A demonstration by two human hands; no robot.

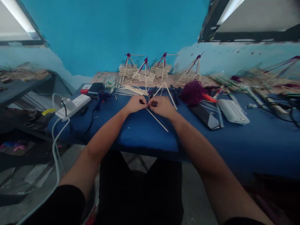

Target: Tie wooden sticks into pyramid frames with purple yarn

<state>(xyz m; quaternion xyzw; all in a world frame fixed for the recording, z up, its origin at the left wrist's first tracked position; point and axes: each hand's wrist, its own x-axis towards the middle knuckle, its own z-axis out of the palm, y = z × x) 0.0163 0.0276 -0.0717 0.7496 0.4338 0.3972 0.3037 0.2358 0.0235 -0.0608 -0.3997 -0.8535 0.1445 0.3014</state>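
Note:
My left hand (pixel 137 104) and my right hand (pixel 162 105) meet over the blue-covered table, fingertips pinched close together. Between them is the upper end of a thin wooden stick (pixel 157 120), which slants down to the right. The fingers hide the exact grip on its end. Just behind my right hand, pale sticks joined at a peak form an open angle frame (pixel 170 94). A pile of loose sticks (pixel 131 90) lies beyond my left hand. Near the fingertips is a dark tool (pixel 152 92), partly hidden.
Stick-built pieces with purple yarn tops (pixel 145 73) line the wall. Purple yarn (pixel 193 92), a dark phone (pixel 206 116) and a white power bank (pixel 233 111) lie to the right. Leftward are a glue gun (pixel 101 99) and a corded power strip (pixel 73 106).

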